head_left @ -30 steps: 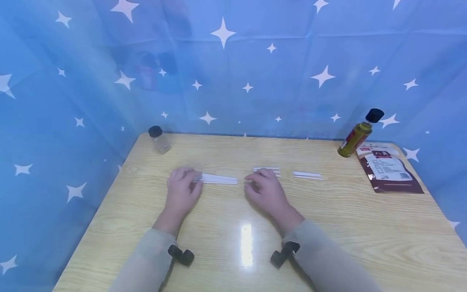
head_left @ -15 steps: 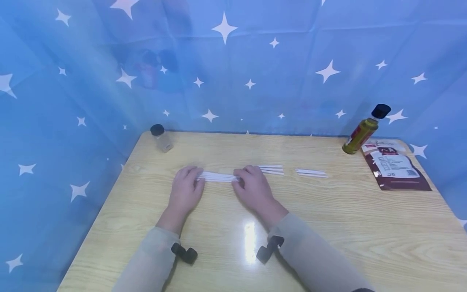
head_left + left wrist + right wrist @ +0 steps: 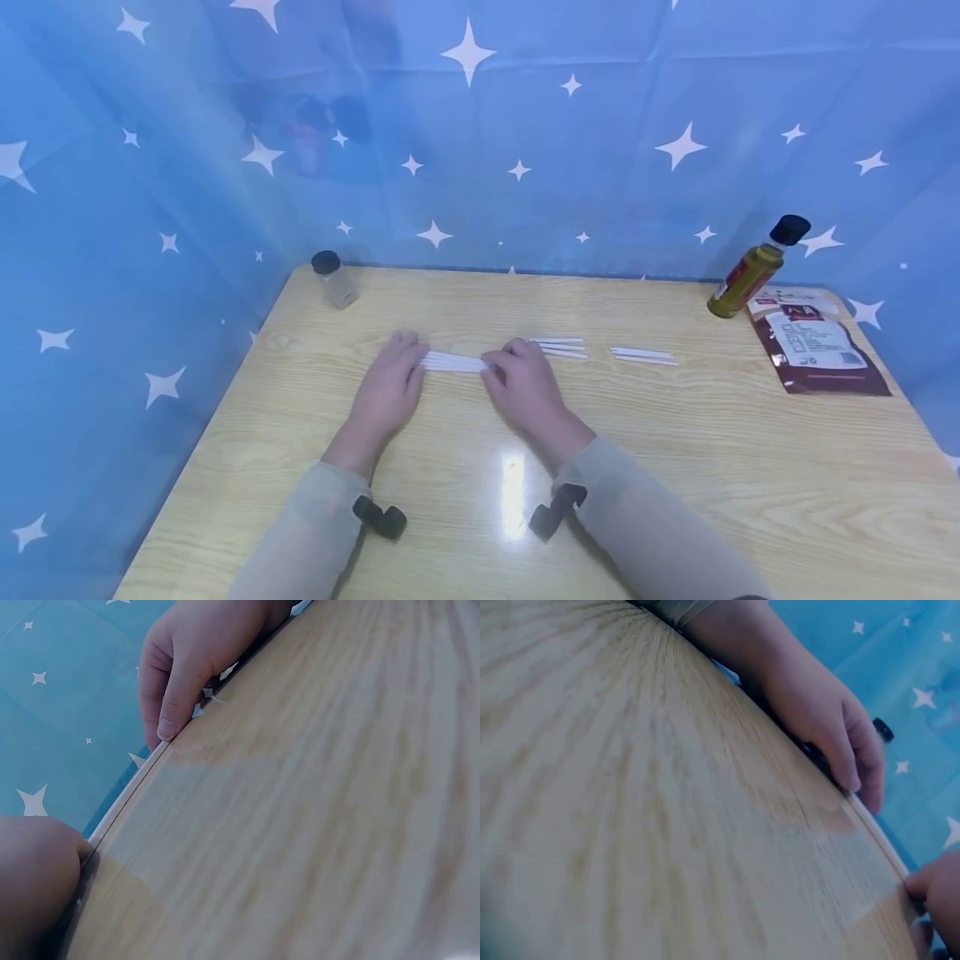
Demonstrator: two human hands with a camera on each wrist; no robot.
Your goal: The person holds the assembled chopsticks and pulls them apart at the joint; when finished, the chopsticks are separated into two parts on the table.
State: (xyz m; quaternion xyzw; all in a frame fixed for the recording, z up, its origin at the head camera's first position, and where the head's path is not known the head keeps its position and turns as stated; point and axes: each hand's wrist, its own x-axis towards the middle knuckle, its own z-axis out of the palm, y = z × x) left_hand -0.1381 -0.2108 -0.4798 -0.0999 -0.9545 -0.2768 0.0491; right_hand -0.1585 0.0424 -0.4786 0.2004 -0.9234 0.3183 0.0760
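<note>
A bunch of thin white sticks (image 3: 453, 362) lies crosswise on the wooden table, between my two hands. My left hand (image 3: 387, 385) holds its left end, thumb in front and fingers behind. The right end is pinched between thumb and fingers of my right hand (image 3: 528, 385). Both tips of the bunch are hidden by the fingers. The left wrist view shows the bunch edge-on as a pale strip (image 3: 129, 793) low on the tabletop. In the right wrist view, the left thumb (image 3: 843, 766) presses close at the far end.
More white sticks (image 3: 561, 347) lie spread just right of my right hand, and another small group (image 3: 643, 357) farther right. A black-capped jar (image 3: 335, 281) stands back left. At the back right are a bottle (image 3: 746, 279) of greenish-yellow liquid and a brown-and-white pouch (image 3: 817, 343).
My right hand has moved left onto the right end of the sticks and taken hold. My left hand has shifted slightly right along the bunch. The head view has shifted a little.
</note>
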